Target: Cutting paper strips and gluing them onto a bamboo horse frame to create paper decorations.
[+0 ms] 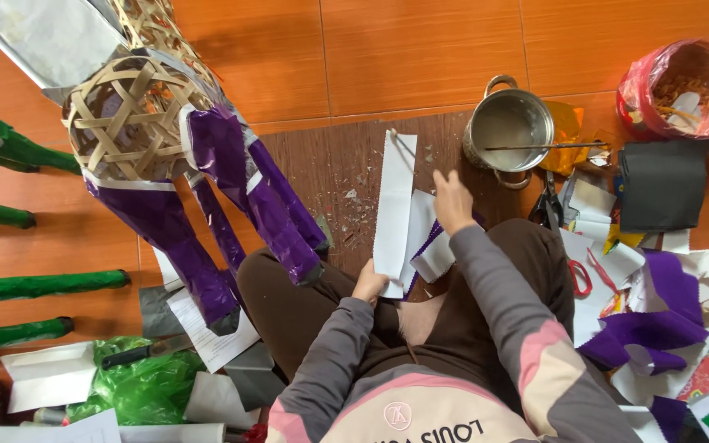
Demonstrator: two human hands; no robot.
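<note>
The left hand [368, 285], at lower centre of the frame, is closed in a pinch on the lower end of a long white paper strip [393, 209]; the strip runs upward from it over the wooden board [322, 176]. The right hand [453, 199], just right of the strip, is clenched around a thin brush [404, 148], whose tip lies on the strip's upper end. Smaller white and purple paper pieces [430, 246] lie between the hands, against the lap.

A metal pot [508, 130] with two handles stands on the board's upper right corner. A thin stick [545, 147] is laid across its rim; the contents cannot be determined. In the upper right of the frame a bowl lined with a red plastic bag [683, 86] holds scraps.

To the right, scissors [547, 203], a black sheet [662, 184] and a pile of purple and white offcuts [658, 312] crowd the floor. At upper left a woven bamboo frame, partly covered in purple paper [207, 180], stands with its legs just beside the left knee. Green paper-wrapped legs [18, 287] run along the left edge. Bare board remains between the bamboo frame and the strip; orange floor tiles [420, 49] are open across the top.
</note>
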